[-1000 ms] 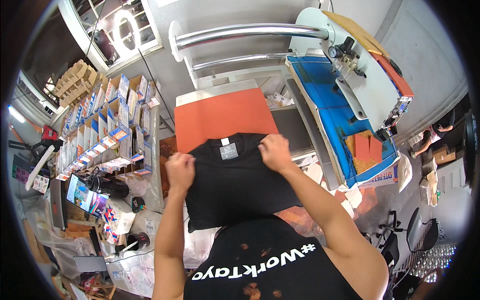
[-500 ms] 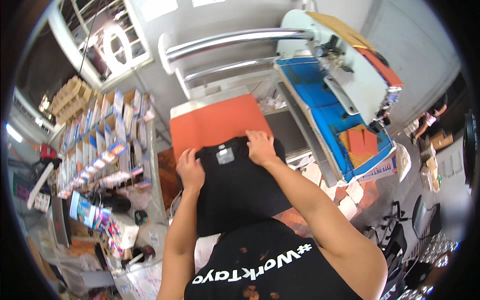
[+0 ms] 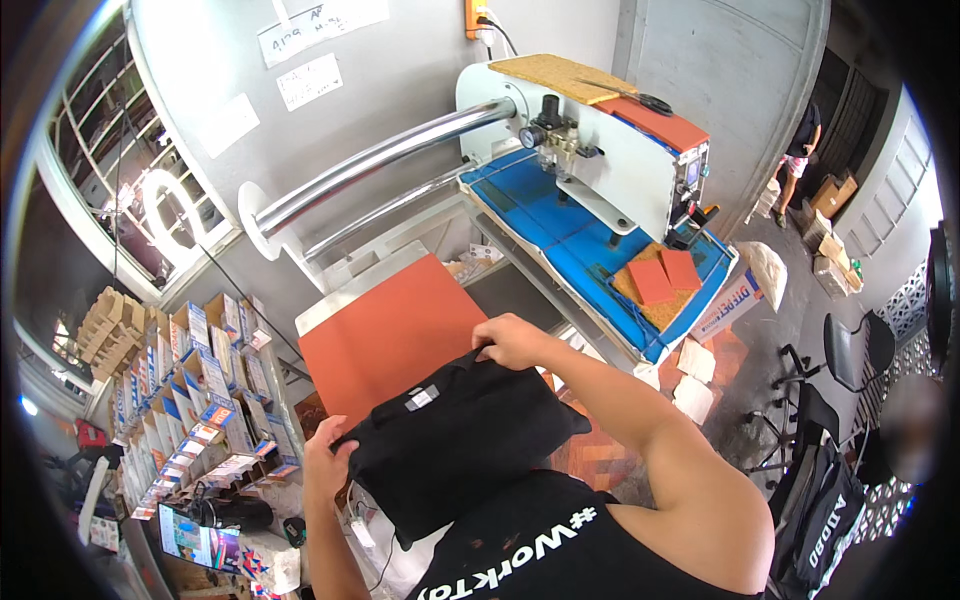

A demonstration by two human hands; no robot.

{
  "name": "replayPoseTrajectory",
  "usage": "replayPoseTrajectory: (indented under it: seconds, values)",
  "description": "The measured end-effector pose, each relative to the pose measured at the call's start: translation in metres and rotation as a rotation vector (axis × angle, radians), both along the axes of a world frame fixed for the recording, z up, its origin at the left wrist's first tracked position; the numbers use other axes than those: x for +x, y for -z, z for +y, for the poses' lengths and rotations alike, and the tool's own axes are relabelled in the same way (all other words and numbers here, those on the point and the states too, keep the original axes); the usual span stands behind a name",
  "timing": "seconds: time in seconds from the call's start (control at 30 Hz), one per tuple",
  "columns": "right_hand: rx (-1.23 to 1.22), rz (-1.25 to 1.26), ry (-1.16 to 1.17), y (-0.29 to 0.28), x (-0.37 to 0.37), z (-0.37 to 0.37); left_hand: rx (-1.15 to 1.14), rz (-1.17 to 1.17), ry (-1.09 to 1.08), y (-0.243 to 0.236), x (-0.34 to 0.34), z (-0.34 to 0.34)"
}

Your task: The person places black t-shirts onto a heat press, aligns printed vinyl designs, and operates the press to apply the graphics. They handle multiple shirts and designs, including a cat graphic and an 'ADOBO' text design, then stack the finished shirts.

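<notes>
A black T-shirt (image 3: 460, 440) hangs between my hands in front of my body, its collar on the far side and a pale label inside the neck. My right hand (image 3: 508, 343) pinches the cloth at the right shoulder, fingers closed. At the left shoulder, my left hand (image 3: 326, 458) curls its fingers and thumb at the shirt's edge, holding it. Just beyond the shirt lies the flat orange-red pad (image 3: 385, 320) of a heat press; the shirt covers its near edge.
The press machine (image 3: 600, 150) stands at the far right, with a blue platen (image 3: 530, 205) carrying small red pads (image 3: 652, 282). Shelves of boxed sheets (image 3: 190, 390) are at the left. Office chairs (image 3: 855, 350) stand on the right; another person (image 3: 800, 150) is in the far doorway.
The shirt has come back toward me, off most of the orange-red pad, and now tilts with its left side lower. My left hand has moved left and nearer. The view has shifted.
</notes>
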State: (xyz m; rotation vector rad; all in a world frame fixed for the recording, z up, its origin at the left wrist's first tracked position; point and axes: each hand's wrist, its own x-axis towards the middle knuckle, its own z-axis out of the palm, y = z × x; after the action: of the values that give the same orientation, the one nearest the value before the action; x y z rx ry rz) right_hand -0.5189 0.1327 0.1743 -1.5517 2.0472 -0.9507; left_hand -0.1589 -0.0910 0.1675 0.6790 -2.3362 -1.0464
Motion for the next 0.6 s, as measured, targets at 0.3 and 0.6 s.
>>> replayPoseTrajectory:
  seconds: [0.3, 0.6]
  values:
    - [-0.057, 0.034, 0.048, -0.047, 0.017, 0.024, -0.086, 0.031, -0.064, -0.047, 0.015, 0.018]
    - [-0.020, -0.014, 0.096, -0.073, 0.020, 0.068, -0.216, -0.088, -0.164, -0.061, 0.061, 0.030]
